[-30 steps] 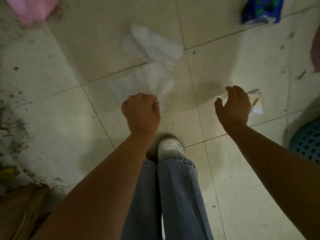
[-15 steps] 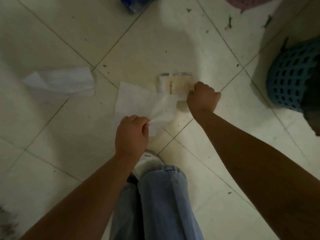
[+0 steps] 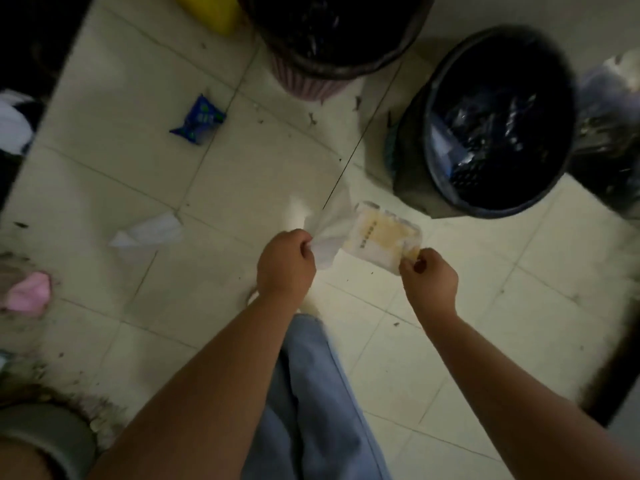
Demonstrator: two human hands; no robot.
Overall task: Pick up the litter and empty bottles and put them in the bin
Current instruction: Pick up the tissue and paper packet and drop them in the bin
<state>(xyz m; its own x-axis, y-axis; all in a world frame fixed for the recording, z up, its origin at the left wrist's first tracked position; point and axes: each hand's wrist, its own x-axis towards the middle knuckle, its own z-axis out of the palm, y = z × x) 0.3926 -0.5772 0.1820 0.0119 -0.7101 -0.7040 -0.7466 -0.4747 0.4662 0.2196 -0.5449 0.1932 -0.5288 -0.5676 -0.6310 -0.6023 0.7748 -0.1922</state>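
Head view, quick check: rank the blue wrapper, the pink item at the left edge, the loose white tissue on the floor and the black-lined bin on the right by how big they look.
1. Black-lined bin, clearly largest.
2. White tissue.
3. Blue wrapper and pink item: too alike to rank, and the pink one is blurred at the frame edge.

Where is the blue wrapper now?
The blue wrapper lies on the floor in the upper left of the head view, left of the pink ribbed bin.
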